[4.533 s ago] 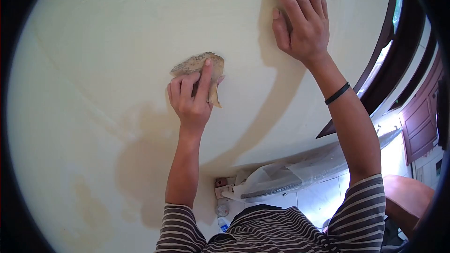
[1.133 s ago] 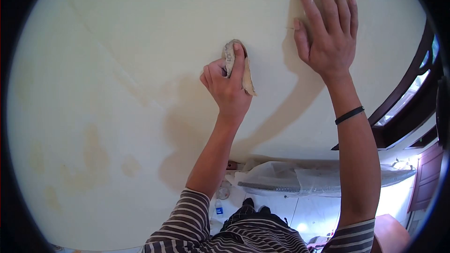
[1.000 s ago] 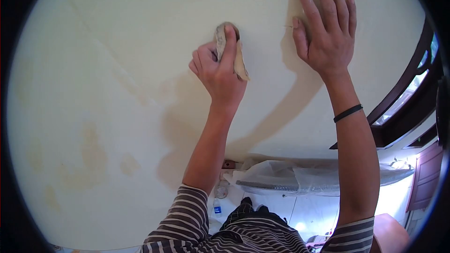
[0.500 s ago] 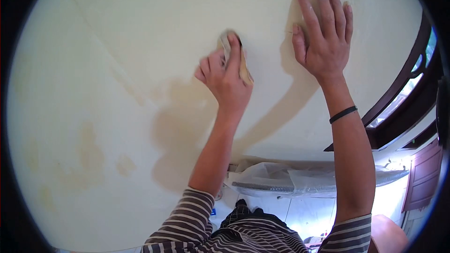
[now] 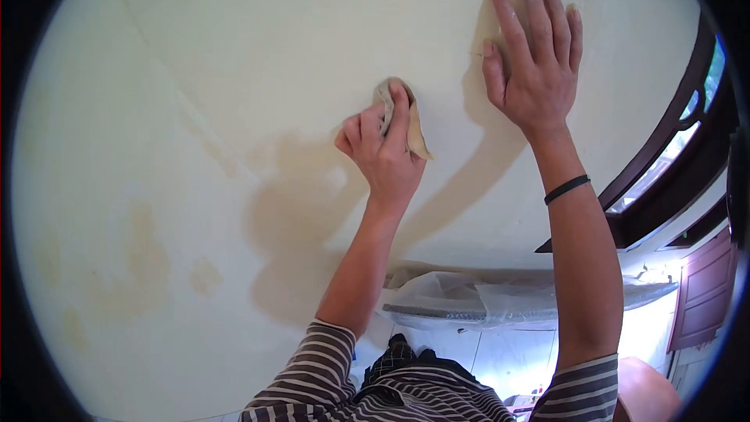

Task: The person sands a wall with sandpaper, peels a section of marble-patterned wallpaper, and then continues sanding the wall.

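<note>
A folded piece of pale, paper-like sheet [image 5: 418, 134] is pressed to the cream wall [image 5: 258, 47] by my left hand [image 5: 385, 144]. Its index finger lies along the sheet, and the other fingers are curled at the side. To the right, my right hand [image 5: 539, 70] rests flat on the wall with its fingers spread and nothing in them. A dark band [image 5: 567, 189] circles the right wrist.
A dark-framed window [image 5: 664, 156] is at the right. Below the wall, something wrapped in clear plastic [image 5: 469, 301] lies above the white tiled floor [image 5: 500, 359]. A reddish-brown shutter or door [image 5: 703, 293] stands at the lower right. Yellowish patches [image 5: 148, 258] mark the wall's left side.
My left hand has slid down and slightly right along the wall with the folded sheet. My right hand stays on the wall, shifted only slightly in view.
</note>
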Tool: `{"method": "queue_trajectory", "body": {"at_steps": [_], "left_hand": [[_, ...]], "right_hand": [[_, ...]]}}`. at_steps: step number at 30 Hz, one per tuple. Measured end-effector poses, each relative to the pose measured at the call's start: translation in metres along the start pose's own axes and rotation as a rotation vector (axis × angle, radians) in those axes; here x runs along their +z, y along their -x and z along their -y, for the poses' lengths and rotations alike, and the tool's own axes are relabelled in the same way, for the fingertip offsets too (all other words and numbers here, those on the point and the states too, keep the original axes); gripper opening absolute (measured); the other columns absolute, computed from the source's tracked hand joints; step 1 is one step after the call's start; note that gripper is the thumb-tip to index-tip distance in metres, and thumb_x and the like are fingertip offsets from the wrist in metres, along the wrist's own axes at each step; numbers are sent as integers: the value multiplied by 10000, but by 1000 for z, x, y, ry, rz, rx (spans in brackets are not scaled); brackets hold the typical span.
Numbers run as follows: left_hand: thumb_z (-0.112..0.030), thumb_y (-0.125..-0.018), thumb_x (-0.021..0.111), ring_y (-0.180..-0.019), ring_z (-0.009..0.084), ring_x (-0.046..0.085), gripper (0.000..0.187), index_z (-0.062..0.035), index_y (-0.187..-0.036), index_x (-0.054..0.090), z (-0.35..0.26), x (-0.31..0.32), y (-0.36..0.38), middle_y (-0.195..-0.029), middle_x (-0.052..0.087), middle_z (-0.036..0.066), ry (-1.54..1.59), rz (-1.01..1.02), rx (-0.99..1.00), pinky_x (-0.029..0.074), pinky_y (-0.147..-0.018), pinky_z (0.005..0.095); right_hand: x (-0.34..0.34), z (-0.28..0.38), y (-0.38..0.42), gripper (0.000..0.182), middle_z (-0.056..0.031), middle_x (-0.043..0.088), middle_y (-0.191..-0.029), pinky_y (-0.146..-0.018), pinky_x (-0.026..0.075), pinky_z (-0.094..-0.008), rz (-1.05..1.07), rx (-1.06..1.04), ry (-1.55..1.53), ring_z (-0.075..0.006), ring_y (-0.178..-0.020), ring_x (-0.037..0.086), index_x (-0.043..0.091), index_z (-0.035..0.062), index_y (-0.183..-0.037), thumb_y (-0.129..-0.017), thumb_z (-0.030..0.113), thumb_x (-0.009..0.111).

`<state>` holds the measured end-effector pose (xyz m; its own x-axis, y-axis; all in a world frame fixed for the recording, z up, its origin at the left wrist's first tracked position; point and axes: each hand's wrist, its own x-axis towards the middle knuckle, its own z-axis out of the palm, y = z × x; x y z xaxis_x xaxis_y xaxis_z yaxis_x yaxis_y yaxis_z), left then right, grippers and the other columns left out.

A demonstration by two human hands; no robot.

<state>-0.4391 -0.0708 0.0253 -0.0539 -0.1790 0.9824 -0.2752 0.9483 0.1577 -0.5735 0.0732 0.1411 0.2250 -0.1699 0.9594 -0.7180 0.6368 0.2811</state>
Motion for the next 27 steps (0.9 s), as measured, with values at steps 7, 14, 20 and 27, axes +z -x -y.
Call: {"method": "queue_trajectory", "body": {"at_steps": [7,14,20,27], "left_hand": [[-145,-920,750,-996,258,468,465,-195,-1380,702,-3,0,-37,-1036,557,36,-34,-46,-31,305,-900,416],[-137,-921,732,-1010,265,470,467,-179,-1384,700,-7,-4,-45,-1047,559,37,-12,-11,-38,308,-904,413],[-146,-914,739,-1010,252,472,465,-172,-1377,704,-15,2,-5,-1043,567,23,-32,40,-99,310,-902,406],[-150,-917,740,-1014,253,473,480,-179,-1394,692,-10,-1,-44,-1048,571,14,-33,-16,-63,310,-907,414]], "right_hand": [[-1,2,2,484,-73,502,-1577,-1254,250,-477,8,2,-5,-287,-1476,432,616,210,-1460,-1000,333,533],[-2,1,0,483,-82,509,-1570,-1248,258,-486,-9,-2,-14,-292,-1470,441,620,202,-1456,-996,321,535],[1,0,2,495,-69,500,-1578,-1264,239,-506,-2,35,-51,-289,-1475,436,612,250,-1464,-983,348,540],[0,-1,2,499,-79,498,-1579,-1274,231,-510,26,39,-39,-297,-1490,419,598,244,-1475,-993,348,520]]}}
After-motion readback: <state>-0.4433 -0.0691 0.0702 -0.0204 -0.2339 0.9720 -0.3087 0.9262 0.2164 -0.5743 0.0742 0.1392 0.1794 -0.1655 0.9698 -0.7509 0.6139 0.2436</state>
